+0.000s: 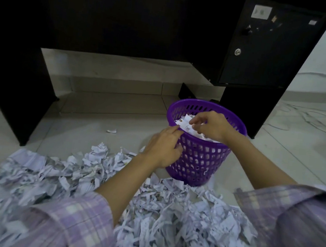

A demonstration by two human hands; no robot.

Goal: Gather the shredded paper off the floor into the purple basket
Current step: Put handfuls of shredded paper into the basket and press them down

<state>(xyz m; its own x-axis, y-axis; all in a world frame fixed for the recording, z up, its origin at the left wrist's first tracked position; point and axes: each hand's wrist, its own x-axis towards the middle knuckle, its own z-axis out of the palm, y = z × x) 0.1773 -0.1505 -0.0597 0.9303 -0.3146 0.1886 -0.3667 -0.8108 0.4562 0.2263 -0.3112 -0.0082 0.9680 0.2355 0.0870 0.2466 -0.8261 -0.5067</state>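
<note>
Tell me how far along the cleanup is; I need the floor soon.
Done: the purple basket already holds shreds. In hand: the right hand is over paper at its mouth, the left hand against its side. Left: a wide shredded paper pile plus one stray scrap.

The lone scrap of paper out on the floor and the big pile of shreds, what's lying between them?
In the head view, only bare floor tile shows between the lone scrap and the shredded paper pile.
</note>
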